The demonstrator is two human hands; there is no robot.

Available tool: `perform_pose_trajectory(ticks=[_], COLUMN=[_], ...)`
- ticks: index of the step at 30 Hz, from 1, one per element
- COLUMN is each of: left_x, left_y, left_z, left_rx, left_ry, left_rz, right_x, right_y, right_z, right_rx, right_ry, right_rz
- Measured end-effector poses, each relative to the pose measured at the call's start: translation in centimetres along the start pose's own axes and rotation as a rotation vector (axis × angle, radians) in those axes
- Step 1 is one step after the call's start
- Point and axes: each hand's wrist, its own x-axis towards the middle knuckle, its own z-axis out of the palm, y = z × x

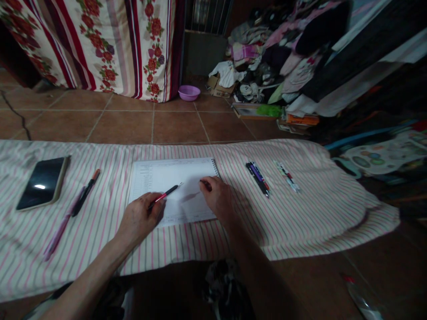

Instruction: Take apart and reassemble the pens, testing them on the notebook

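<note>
A spiral notebook (173, 178) lies open on a pink-striped cloth (300, 213) spread on the floor. My left hand (142, 218) rests at the page's lower left, its fingers closed round a red and black pen (166, 194) whose tip points up and right over the paper. At the page's right side my right hand (218, 195) lies palm down, and its fingertips pinch a small dark thing (204, 182) that I cannot make out.
On the cloth's left lie a dark phone (43, 182), a black pen (86, 193) and a pink pen (62, 229). Several pens (258, 178) and a white pen (287, 176) lie to the right. Beyond are brown tiles, a purple bowl (189, 92), a flowered curtain (100, 44) and piled clothes (283, 58).
</note>
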Motion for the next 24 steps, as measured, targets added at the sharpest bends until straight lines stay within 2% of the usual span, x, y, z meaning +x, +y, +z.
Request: perform_pose_trajectory(ticks=[11, 24], left_x=[0.0, 0.05], left_y=[0.1, 0.03], left_z=[0.15, 0.15], left_rx=[-0.003, 0.002], left_ry=[-0.002, -0.004], left_rz=[-0.004, -0.012], right_x=[0.41, 0.64], right_y=[0.28, 0.14], right_z=[0.39, 0.17], right_rx=[-0.073, -0.034], right_ry=[0.001, -0.003], right_rz=[0.024, 0.065])
